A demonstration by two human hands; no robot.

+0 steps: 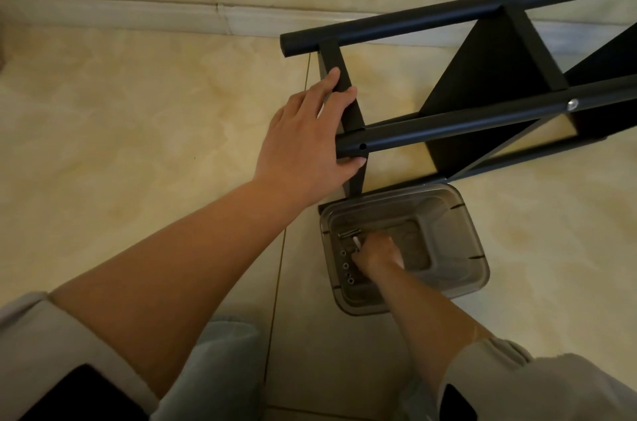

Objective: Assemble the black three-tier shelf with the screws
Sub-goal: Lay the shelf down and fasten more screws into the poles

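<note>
The black three-tier shelf lies on its side on the floor, its round posts running up to the right. My left hand grips the end of the nearer post and the cross bar beside an empty screw hole. A silver screw head sits further along that post. Below, a clear plastic tub holds several screws and a small metal tool. My right hand is down inside the tub, fingers curled among the screws; whether it holds one is hidden.
Pale tiled floor stretches left and front, with a grout line running down between my arms. A white skirting board lines the wall at the back. My knees in light trousers fill the bottom edge.
</note>
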